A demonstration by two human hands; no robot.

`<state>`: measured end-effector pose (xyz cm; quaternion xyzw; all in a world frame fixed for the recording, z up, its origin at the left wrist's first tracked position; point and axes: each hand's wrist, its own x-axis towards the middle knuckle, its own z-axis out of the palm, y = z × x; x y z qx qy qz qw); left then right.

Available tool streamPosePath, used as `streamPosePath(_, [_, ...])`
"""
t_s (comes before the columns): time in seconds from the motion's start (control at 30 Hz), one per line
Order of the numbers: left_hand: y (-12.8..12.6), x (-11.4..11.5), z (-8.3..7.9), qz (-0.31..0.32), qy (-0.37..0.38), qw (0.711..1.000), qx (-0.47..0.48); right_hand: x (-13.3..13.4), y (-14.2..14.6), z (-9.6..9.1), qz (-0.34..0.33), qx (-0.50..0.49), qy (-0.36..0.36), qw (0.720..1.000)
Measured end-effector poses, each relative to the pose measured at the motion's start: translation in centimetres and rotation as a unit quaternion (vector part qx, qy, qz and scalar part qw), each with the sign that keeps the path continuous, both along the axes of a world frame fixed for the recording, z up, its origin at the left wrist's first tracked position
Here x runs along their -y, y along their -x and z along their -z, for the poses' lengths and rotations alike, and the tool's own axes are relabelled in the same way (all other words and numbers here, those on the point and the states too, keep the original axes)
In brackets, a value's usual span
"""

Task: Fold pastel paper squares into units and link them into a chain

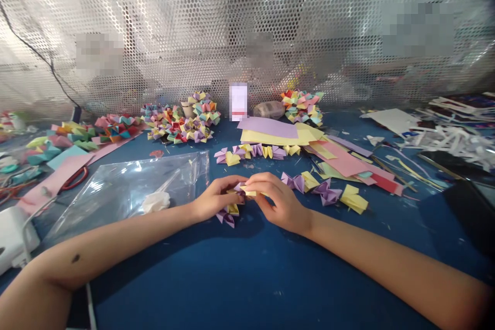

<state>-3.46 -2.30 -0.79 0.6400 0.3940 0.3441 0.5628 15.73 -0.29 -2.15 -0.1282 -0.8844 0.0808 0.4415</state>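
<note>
At the middle of the table my left hand (pixel 214 198) is closed around a chain of folded purple and yellow paper pieces (pixel 227 217), whose lower end hangs out below the fingers. My right hand (pixel 285 205) pinches a small yellow folded paper piece (pixel 250 193) against the chain's upper end. Fingertips hide where the two meet. Right of my right hand lie loose folded pieces, among them a purple one (pixel 328 193) and a yellow one (pixel 353 199). Behind both hands stretches a row of purple and yellow folded pieces (pixel 257 151).
Purple and yellow sheets (pixel 270 128) and pink strips (pixel 342 159) lie behind. A clear plastic bag (pixel 127 185) spreads out at left, near red-handled scissors (pixel 75 179). Multicoloured paper clusters (pixel 178 121) stand before a perforated metal panel (pixel 185 20). Shredded white paper (pixel 452 139) piles up at right.
</note>
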Motion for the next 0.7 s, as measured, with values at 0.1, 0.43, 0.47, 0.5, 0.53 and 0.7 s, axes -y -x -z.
streamPosePath(0.1, [-0.07, -0.05, -0.24, -0.028, 0.000, 0.999, 0.031, -0.09, 0.00, 0.10, 0.016, -0.024, 0.029, 0.999])
streamPosePath(0.43, [-0.44, -0.03, -0.19, -0.060, 0.053, 0.993, 0.089, 0.07, 0.16, -0.26, 0.071, 0.004, -0.014, 0.997])
streamPosePath(0.47, [-0.45, -0.02, -0.21, -0.063, 0.049, 0.993, 0.087, 0.09, 0.13, -0.27, 0.070, 0.008, -0.021, 0.997])
streamPosePath(0.5, [-0.47, -0.01, -0.24, -0.065, 0.044, 0.993, 0.085, 0.12, 0.10, -0.26, 0.067, 0.013, -0.027, 0.997])
streamPosePath(0.53, [-0.50, 0.01, -0.26, -0.067, 0.042, 0.993, 0.083, 0.15, 0.06, -0.24, 0.062, 0.017, -0.031, 0.997])
streamPosePath(0.7, [-0.64, 0.06, -0.28, -0.068, 0.060, 0.991, 0.095, 0.46, -0.01, -0.25, 0.061, 0.022, -0.038, 0.997])
